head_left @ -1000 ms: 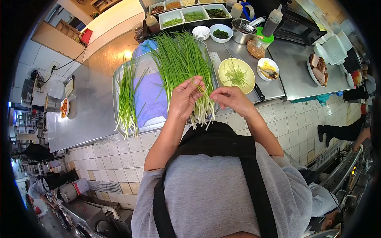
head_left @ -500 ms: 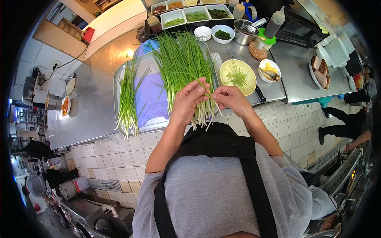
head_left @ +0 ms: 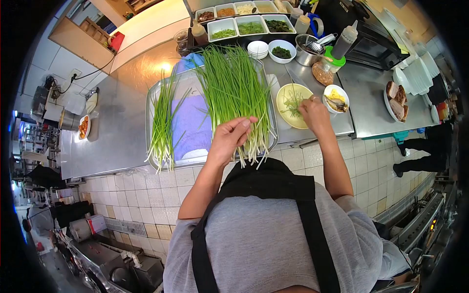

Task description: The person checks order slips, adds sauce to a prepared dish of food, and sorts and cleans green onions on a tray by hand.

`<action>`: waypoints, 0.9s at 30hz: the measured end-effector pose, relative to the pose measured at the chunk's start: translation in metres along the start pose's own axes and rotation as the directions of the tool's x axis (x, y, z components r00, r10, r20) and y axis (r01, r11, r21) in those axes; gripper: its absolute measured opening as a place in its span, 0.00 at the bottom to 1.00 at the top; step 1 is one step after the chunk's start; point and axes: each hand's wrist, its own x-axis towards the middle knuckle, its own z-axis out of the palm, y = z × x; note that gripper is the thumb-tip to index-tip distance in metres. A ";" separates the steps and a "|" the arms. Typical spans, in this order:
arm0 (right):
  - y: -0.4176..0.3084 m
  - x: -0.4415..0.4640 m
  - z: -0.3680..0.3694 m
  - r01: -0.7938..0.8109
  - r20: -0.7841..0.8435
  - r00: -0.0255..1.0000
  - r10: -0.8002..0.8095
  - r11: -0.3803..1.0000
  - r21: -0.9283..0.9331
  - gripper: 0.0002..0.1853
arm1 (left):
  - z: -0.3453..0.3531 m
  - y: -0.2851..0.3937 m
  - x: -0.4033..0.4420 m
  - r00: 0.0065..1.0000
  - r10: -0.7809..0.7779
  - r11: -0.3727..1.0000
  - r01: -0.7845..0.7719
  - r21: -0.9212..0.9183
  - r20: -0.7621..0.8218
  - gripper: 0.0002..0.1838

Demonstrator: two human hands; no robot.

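A large bunch of green onions [head_left: 234, 93], white ends toward me, lies on the right side of a metal tray [head_left: 148, 112]. A thinner bunch [head_left: 162, 122] lies at the tray's left, with blue cloth [head_left: 190, 122] between them. My left hand [head_left: 231, 138] is pinched closed over the lower part of the large bunch; whether a stalk is in its fingers is hard to tell. My right hand [head_left: 315, 115] is over the right side of the yellow bowl [head_left: 285, 113], fingers closed at the green trimmings [head_left: 293, 100]; what they grip is too small to make out.
Right of the yellow bowl is a white bowl with yellow food [head_left: 336, 99]. Behind stand small white dishes [head_left: 258, 49], a bowl of dark greens [head_left: 282, 51], a metal pot [head_left: 309, 57] and ingredient containers [head_left: 251, 27]. Meat [head_left: 397, 101] sits far right. Another person's legs [head_left: 422, 154] show at right.
My right hand has moved away from my left hand, rightward to the yellow bowl. My left hand has stayed over the large bunch. The view has shifted slightly.
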 end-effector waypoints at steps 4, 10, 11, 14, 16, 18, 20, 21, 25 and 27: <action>0.004 0.001 -0.006 0.020 -0.080 0.997 -0.007 0.988 0.155 0.09 | -0.006 -0.001 -0.016 0.997 -0.073 0.977 0.080 0.197 -0.039 0.14; -0.058 0.005 -0.026 0.281 -0.129 0.959 -0.253 0.787 0.549 0.09 | -0.017 -0.020 -0.034 0.991 -0.043 0.866 0.098 0.490 -0.124 0.13; -0.069 0.006 -0.022 0.335 -0.092 0.933 -0.347 0.750 0.571 0.10 | -0.015 -0.019 -0.037 0.991 -0.046 0.854 0.105 0.509 -0.127 0.13; -0.098 0.011 -0.006 0.440 0.014 0.852 -0.523 0.732 0.520 0.11 | -0.018 -0.022 -0.045 0.986 -0.083 0.816 0.152 0.558 -0.148 0.12; -0.116 0.016 0.003 0.541 0.055 0.778 -0.626 0.711 0.449 0.10 | -0.018 -0.024 -0.051 0.982 -0.099 0.805 0.174 0.568 -0.161 0.12; -0.124 0.020 0.007 0.625 0.094 0.693 -0.715 0.660 0.417 0.08 | -0.017 -0.023 -0.057 0.980 -0.100 0.807 0.179 0.562 -0.170 0.11; -0.130 0.027 0.008 0.693 0.121 0.593 -0.796 0.581 0.426 0.07 | -0.021 -0.024 -0.065 0.977 -0.095 0.814 0.187 0.550 -0.192 0.11; -0.130 0.031 0.006 0.702 0.102 0.591 -0.800 0.573 0.424 0.06 | -0.024 -0.024 -0.069 0.975 -0.093 0.818 0.191 0.543 -0.203 0.10; -0.109 0.054 -0.010 0.704 0.068 0.582 -0.810 0.544 0.457 0.05 | -0.039 -0.016 -0.084 0.956 -0.083 0.858 0.213 0.468 -0.282 0.10; -0.098 0.064 -0.016 0.653 0.130 0.603 -0.787 0.580 0.487 0.06 | -0.041 -0.016 -0.086 0.950 -0.004 0.893 0.144 0.427 -0.311 0.10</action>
